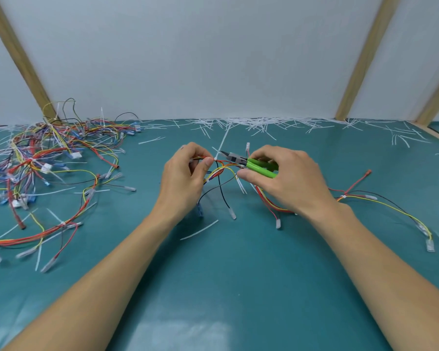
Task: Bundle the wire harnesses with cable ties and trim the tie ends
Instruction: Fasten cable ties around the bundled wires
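Harness (221, 171) hangs limp between my hands above the mat (238, 287), light and floppy. My left hand (185, 173) pinches it beside the tie (219, 148); my right hand (284, 178) grips the cutters (249, 163), tips at the stiff tail.

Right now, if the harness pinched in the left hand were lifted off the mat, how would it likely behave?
The harness would probably flop: its thin wires already sag in loops from the left hand. It looks light, since a fingertip pinch holds it. Its loose connector ends would likely dangle and could snag the cutters in the right hand.
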